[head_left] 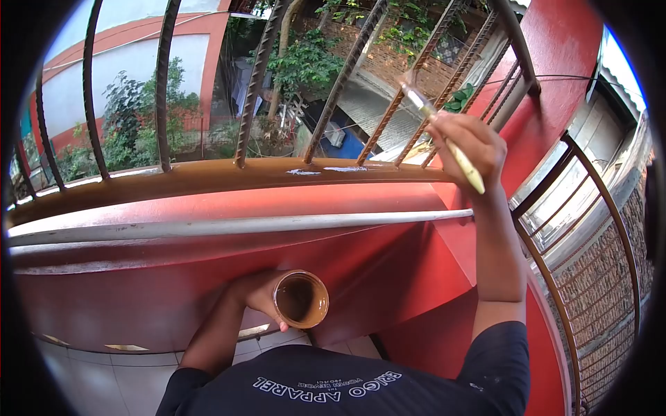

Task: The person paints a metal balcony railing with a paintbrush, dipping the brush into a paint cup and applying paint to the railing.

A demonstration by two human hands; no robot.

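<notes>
A: Two hands at work, both full. Biggest thing first: red parapet wall (173, 298), filling the middle of the view.
B: Above it?
A: Grille of twisted iron bars (164, 83), rising from a brown-coated ledge (173, 182). Small white patches (303, 172) on the ledge top, near mid-span.
B: The pale line below?
A: White pipe (243, 225), running along the wall face just under the ledge.
B: Left hand?
A: Left hand (257, 291) low, close to the wall, fingers wrapped round a small open can (300, 299) of brown paint, mouth tipped toward the camera.
B: Right?
A: Right hand (468, 145) raised at the grille's right end, fingers pinched closed on a paintbrush (424, 105). Bristle end up, against a bar; handle tip slants down past the wrist.
</notes>
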